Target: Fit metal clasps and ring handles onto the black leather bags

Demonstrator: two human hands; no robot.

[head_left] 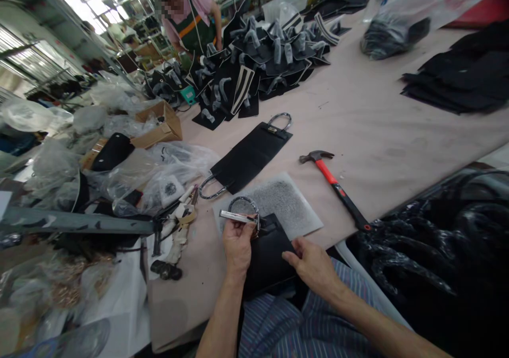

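So the black panel [268,257] sits at the table's near edge, half over the person's lap. It's on the near side of the grey pad [288,201] and overlaps that pad's near-left corner. At the panel's far end a metal handle ring [242,202] arches up, with a shiny metal bar [235,217] across its base. The bar's long axis runs roughly left to right, a little tilted, and the panel stretches back from it toward the lap.

The left hand [237,244] is closed, thumb and fingers pinching the bar from underneath, so it's right on the hardware. The right hand [314,265] is loosely open and just lies on the panel's right side, not clamped round anything as far as it shows. From that hand the ring and bar lie off to the left and a bit farther away, so the left hand is clearly the nearer one.

Just right of the pad lies a hammer [336,185], head away from the person and red-and-black handle running back toward the table edge. Off the pad's far-left corner is another black piece [248,156] with a ring at each end. Left of the pad are clear plastic bags [159,175]. Well beyond the pad there's a heap of black pieces [258,66] with a co-worker [191,18] standing at it.
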